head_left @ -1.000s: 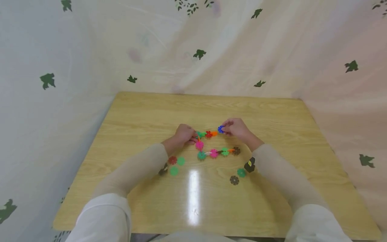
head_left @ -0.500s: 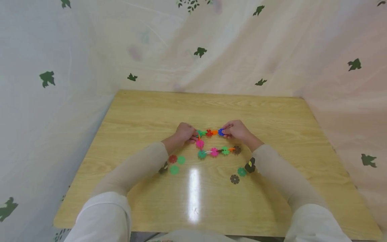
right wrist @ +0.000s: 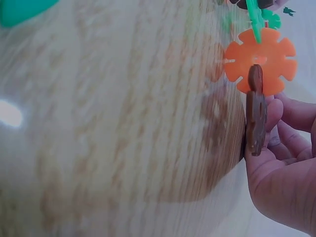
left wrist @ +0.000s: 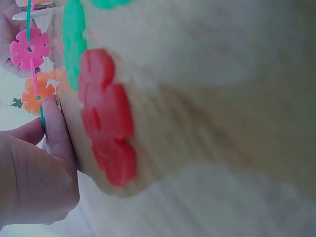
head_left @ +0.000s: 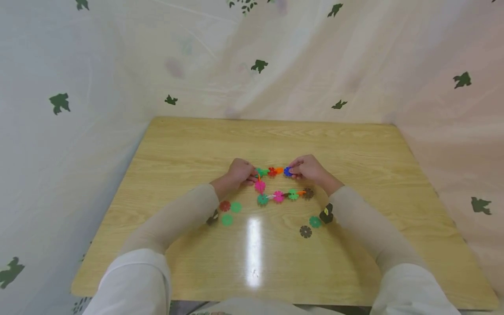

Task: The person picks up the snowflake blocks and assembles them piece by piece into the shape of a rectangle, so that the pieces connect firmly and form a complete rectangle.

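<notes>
Notched flower-shaped plastic discs are joined in a chain with an upper row, a left side and a lower row. At its upper left corner, my left hand [head_left: 240, 171] pinches a teal disc [head_left: 260, 172]; the left wrist view shows its edge beside an orange disc [left wrist: 30, 101]. My right hand [head_left: 309, 167] pinches a blue disc [head_left: 287, 171] at the upper row's right end, against an orange disc [head_left: 279, 170] beside a red disc [head_left: 272, 172]. The lower row ends in a brown disc [head_left: 309, 193], edge-on in the right wrist view, slotted into an orange disc [right wrist: 239, 54].
Nearer the body, a loose red disc [head_left: 225, 206] and two green discs [head_left: 227, 219] lie by the left forearm. A loose teal disc [head_left: 315, 222] and a brown-grey disc [head_left: 306, 232] lie by the right forearm. Patterned cloth [head_left: 260, 92] hangs behind the wooden table [head_left: 197, 144].
My right hand has brought the blue disc down into line with the upper row, closing the gap to the orange disc. My left hand has kept its place on the teal disc.
</notes>
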The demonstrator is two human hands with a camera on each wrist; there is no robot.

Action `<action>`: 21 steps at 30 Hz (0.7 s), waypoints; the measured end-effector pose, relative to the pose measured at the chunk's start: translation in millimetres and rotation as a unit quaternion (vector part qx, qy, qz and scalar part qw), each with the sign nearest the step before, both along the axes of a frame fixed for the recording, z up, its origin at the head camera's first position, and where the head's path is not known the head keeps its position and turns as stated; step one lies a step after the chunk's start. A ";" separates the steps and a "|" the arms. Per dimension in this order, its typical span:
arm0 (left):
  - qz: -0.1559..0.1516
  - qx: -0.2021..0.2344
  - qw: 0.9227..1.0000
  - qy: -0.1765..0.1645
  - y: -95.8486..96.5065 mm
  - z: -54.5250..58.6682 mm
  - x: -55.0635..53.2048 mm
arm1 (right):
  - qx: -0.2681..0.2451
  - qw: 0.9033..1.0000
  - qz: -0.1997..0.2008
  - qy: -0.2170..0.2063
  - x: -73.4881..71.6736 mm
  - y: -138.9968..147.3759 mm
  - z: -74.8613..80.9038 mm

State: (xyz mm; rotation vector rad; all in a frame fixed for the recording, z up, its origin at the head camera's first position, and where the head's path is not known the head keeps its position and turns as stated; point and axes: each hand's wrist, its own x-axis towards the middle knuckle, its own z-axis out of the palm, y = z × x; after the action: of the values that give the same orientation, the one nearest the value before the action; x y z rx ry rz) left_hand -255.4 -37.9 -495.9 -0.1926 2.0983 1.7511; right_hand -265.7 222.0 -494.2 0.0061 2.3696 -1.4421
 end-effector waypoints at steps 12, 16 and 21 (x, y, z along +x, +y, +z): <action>-0.007 -0.001 1.000 0.002 -3.6 -0.7 -1.8 | -0.008 1.000 0.006 -0.008 -4.5 -2.3 2.2; -0.006 0.002 1.000 0.005 -3.1 -3.1 -3.1 | -0.014 1.000 0.005 -0.023 -7.9 -4.3 2.3; -0.003 0.008 1.000 0.005 -2.5 -7.4 -4.7 | -0.031 0.999 -0.004 -0.038 -9.9 -6.7 2.0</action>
State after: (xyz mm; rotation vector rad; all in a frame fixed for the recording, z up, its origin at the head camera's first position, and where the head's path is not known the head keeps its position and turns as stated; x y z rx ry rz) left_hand -260.1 -40.4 -503.3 -0.1735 2.0900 1.7680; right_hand -275.6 215.3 -492.1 0.0538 2.2654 -1.4924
